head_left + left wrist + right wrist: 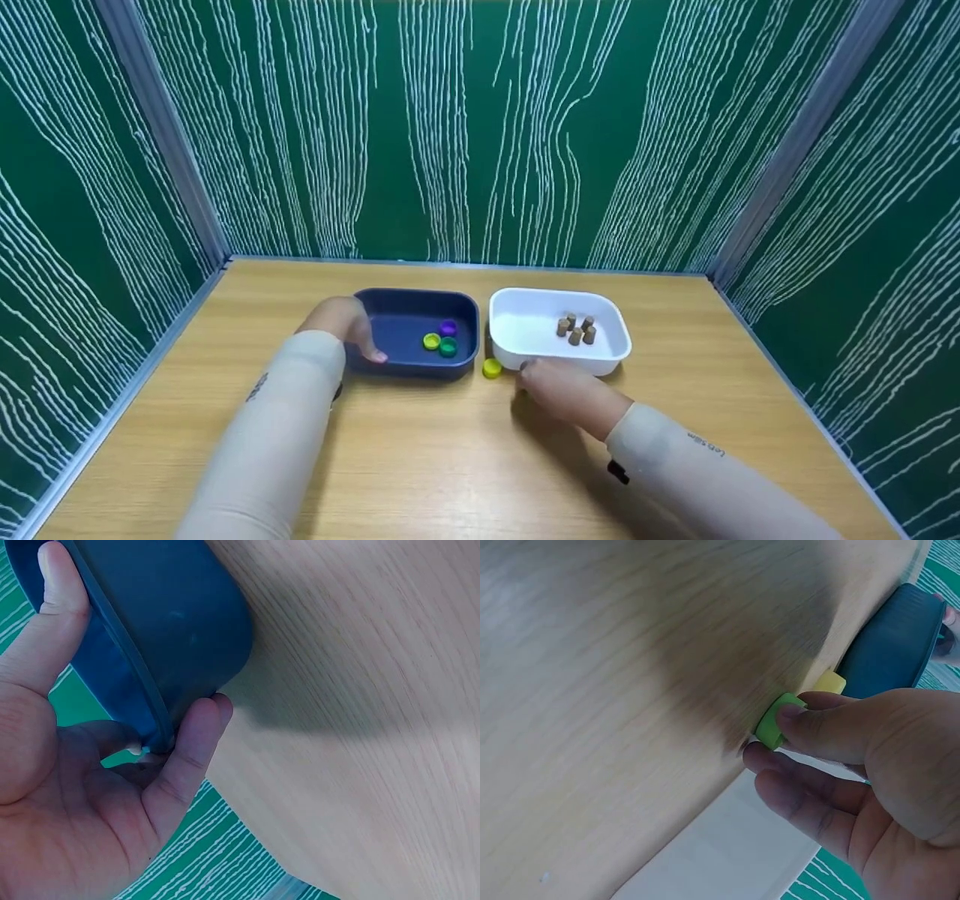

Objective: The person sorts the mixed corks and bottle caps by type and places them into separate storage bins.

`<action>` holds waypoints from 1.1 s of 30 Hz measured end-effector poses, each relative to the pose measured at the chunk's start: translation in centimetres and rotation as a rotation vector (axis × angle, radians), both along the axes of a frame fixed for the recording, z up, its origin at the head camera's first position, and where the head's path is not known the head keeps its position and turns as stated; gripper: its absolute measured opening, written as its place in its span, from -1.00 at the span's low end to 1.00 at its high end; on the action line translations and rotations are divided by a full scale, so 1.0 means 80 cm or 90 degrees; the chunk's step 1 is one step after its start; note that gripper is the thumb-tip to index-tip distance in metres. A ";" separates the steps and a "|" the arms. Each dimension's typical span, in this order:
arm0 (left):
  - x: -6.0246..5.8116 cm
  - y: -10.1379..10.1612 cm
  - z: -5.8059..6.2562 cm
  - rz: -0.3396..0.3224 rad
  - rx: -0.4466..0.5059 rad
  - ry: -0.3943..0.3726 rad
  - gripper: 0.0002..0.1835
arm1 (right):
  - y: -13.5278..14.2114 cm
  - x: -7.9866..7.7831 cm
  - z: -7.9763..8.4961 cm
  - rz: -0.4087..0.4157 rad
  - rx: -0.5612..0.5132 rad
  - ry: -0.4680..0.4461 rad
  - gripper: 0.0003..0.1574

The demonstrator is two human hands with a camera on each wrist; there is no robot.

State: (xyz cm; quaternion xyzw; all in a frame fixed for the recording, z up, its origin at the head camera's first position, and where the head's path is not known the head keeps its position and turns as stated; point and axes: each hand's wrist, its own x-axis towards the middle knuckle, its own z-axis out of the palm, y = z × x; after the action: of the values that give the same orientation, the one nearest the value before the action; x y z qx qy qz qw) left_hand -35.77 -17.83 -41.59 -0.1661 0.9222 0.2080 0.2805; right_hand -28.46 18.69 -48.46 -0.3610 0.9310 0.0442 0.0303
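My left hand (339, 322) grips the left end of the dark blue tub (405, 367), thumb over the rim and fingers against the outer wall (191, 630). Inside that tub lie a yellow cap (431, 342), a purple cap (448, 328) and a green cap (448, 346). In front of the white tub (517, 304), my right hand (566, 394) pinches a light green cap (772, 724) between thumb and fingers, low over the table. Another yellow cap (492, 368) sits on the table between the tubs' front corners, just left of my right hand.
Several small brown cork-like pegs (576, 336) stand in the white tub. Both tubs sit side by side on a wooden table (420, 457). Green panels with white streaks (480, 135) enclose its back and sides.
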 end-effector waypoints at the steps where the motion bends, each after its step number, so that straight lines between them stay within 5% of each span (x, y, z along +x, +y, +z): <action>1: -0.001 0.000 0.000 0.001 -0.001 -0.001 0.30 | 0.000 0.000 0.000 0.000 0.006 0.002 -0.80; 6: -0.001 0.002 0.001 -0.037 -0.026 -0.018 0.32 | -0.002 0.002 0.004 0.023 0.094 0.062 -0.89; 8: 0.000 0.003 0.003 -0.053 -0.035 -0.023 0.33 | -0.006 0.003 0.009 0.004 0.103 0.040 -0.90; 13: 0.002 0.005 0.007 -0.042 -0.027 -0.028 0.31 | -0.021 0.002 0.032 -0.073 0.029 -0.067 -0.85; 21: 0.001 0.003 0.006 -0.036 -0.016 -0.023 0.30 | -0.046 -0.007 0.071 0.013 -0.068 -0.003 -0.92; 33: 0.003 0.002 0.010 -0.032 -0.023 -0.021 0.34 | -0.101 -0.035 0.085 -0.049 -0.168 -0.076 -0.68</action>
State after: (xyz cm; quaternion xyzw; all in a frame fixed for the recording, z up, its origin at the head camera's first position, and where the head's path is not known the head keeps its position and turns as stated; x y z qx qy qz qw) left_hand -35.57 -17.70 -40.82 -0.1511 0.9250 0.1811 0.2978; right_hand -31.26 10.62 -41.70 -0.3281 0.9383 -0.1014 0.0398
